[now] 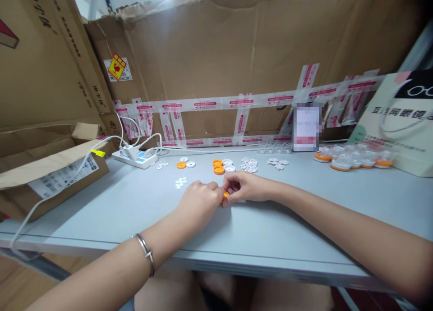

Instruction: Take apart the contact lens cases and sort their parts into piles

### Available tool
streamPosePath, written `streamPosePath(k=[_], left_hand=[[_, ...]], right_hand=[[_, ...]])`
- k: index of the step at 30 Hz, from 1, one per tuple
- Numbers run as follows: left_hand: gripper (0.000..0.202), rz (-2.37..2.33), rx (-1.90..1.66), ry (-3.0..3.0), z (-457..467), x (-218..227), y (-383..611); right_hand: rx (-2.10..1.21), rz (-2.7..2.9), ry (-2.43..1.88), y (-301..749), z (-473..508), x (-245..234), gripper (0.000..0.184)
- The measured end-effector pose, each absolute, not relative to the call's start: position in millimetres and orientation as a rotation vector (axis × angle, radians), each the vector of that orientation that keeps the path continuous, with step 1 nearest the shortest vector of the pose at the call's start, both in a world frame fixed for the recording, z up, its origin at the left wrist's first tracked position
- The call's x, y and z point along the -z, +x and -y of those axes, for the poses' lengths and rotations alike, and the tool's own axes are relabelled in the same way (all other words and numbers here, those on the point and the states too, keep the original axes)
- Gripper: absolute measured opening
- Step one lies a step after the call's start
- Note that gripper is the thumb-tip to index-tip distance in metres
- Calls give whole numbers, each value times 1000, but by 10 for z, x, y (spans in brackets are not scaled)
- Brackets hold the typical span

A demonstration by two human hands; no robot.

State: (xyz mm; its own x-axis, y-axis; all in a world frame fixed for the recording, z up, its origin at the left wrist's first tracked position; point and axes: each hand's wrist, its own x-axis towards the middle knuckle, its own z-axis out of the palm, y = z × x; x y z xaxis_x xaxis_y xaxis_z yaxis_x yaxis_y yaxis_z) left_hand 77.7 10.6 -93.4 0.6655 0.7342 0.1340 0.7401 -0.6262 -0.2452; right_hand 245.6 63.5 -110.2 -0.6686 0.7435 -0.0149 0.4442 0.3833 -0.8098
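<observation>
My left hand [199,200] and my right hand [245,187] meet at the middle of the grey table [118,207]. Both are closed around a small orange round part [225,196], of which only an edge shows between the fingers. A metal bracelet circles my left wrist. Just beyond the hands lie loose orange rings [218,166], white discs [229,165] and a heap of small white pieces [249,165].
A white power strip [135,158] with cables lies at the back left, beside an open cardboard box [50,176]. Finished orange-based clear cases [352,158] sit at the back right in front of a paper bag [399,121]. Taped cardboard walls enclose the table.
</observation>
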Motion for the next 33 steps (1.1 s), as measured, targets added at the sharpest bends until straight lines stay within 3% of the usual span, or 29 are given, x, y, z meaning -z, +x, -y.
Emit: streamPosePath(k=[7,15,24,33], left_hand=[[9,1009,17,-2570,-124,954,749],[20,609,197,-2333,-135,1104,748],[20,579,212,-2299,-122,1061,753],[17,748,221,-2435,-215,1042,717]], right_hand=[[-1192,2285,-1025,2453,-628,1094,31],[-1154,2292,-1031,2446,-628,1094,21],[-1112,2336,-1023,2444,-625,1083,13],[-1166,2304,-1050,2438,-628,1084,28]])
